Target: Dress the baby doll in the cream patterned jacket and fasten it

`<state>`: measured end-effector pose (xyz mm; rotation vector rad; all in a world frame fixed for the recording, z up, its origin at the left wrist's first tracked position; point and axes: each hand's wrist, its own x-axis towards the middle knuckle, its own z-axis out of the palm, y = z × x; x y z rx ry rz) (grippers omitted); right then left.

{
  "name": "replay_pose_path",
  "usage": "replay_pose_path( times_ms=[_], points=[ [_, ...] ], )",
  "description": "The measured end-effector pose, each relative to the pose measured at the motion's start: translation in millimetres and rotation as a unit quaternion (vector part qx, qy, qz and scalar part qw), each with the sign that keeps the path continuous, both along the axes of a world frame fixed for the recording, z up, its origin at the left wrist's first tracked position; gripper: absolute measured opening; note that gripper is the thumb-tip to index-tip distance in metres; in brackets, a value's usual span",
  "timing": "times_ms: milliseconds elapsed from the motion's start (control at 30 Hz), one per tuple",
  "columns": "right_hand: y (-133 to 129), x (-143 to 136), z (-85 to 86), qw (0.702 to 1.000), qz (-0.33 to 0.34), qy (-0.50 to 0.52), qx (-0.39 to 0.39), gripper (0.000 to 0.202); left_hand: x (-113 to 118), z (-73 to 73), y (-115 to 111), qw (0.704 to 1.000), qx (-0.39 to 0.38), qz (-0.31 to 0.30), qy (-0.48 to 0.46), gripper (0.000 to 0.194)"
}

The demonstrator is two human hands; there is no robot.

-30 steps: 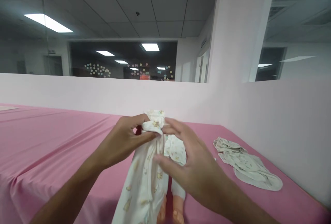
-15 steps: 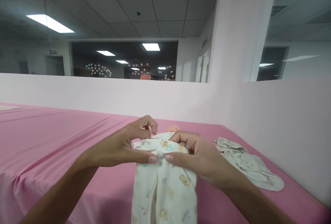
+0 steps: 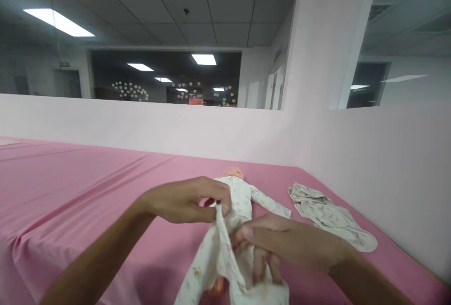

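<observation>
A white pair of baby pants (image 3: 202,262) with small printed bears hangs between my hands, its waist opening pulled apart. My left hand (image 3: 197,199) pinches the edge of the waist from above. At the right, my right hand (image 3: 278,244) grips the fabric, some of its fingers reaching into the opening; they are slightly blurred. Beyond the pants a baby doll (image 3: 235,172) lies on the table, wearing a white printed top (image 3: 241,194) with one sleeve stretched to the right. Below the pants, part of an orange-toned doll limb (image 3: 216,286) shows.
Pink cloth (image 3: 88,187) covers the table. To the right, a pile of pale printed baby clothes (image 3: 327,213) lies near the wall. A low white wall (image 3: 158,124) with windows runs behind, and a flat pale item (image 3: 9,142) sits at the far left edge.
The pants have been lowered and their waist opened, uncovering the doll behind. My left hand has moved right; my right hand has moved down and its fingers have gone into the opening.
</observation>
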<state>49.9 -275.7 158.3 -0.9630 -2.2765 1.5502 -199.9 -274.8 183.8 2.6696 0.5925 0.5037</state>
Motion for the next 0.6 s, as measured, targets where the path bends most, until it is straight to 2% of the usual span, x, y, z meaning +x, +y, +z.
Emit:
replay_pose_path(
  times_ms=[100, 167, 233, 300, 367, 400, 500, 533, 600],
  points=[
    [-1, -13, -23.7, 0.990, -0.062, 0.120, -0.037, 0.035, 31, -10.1, 0, 0.997, 0.070, 0.027, -0.025, 0.021],
    [-2, -22, -38.2, 0.970, -0.122, 0.208, -0.039, 0.030, 51, -24.0, 1, 0.982, 0.158, 0.094, -0.051, 0.024],
    [-4, -30, -48.6, 0.942, -0.200, 0.269, -0.031, 0.035, 70, -43.4, 3, 0.938, 0.268, 0.191, -0.108, 0.023],
    [-5, -36, -54.3, 0.913, -0.272, 0.304, -0.020, 0.044, 85, -65.2, 2, 0.872, 0.352, 0.284, -0.189, 0.023],
    [-4, -39, -56.4, 0.894, -0.303, 0.330, -0.017, 0.049, 96, -85.4, -4, 0.828, 0.367, 0.337, -0.256, 0.019],
    [-3, -39, -56.8, 0.887, -0.303, 0.347, -0.017, 0.049, 100, -93.9, -8, 0.824, 0.355, 0.350, -0.269, 0.018],
    [-1, -39, -60.4, 0.870, -0.285, 0.401, -0.016, 0.041, 106, -109.5, -20, 0.837, 0.315, 0.365, -0.261, 0.028],
    [0, -38, -63.0, 0.867, -0.280, 0.412, -0.016, 0.035, 108, -110.8, -23, 0.838, 0.313, 0.369, -0.254, 0.029],
    [1, -35, -69.6, 0.869, -0.279, 0.408, -0.008, 0.023, 110, -107.5, -27, 0.836, 0.324, 0.375, -0.235, 0.020]
  ],
)
